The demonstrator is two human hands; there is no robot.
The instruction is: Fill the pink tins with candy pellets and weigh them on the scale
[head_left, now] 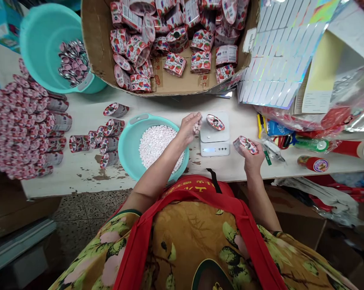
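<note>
My left hand [190,129] is curled around several small pale candies [196,126], held just left of a white digital scale [215,137]. On the scale's plate stands one strawberry-printed candy container [215,122] with a dark hole in its top, and a single loose candy lies near it. Right of the scale, my right hand [253,155] grips another such candy container [241,145], its holed top facing up. Under my left forearm sits a turquoise basin [125,151] holding many white and pale pink candies [154,141].
A cardboard box [166,86] of similar containers stands at the back. Left are a turquoise basin [38,36] with small pink-and-silver caps [73,62] and a large stack of containers [27,125]. Sticker sheets [278,60], a cutter [261,124] and a jar [313,164] lie right.
</note>
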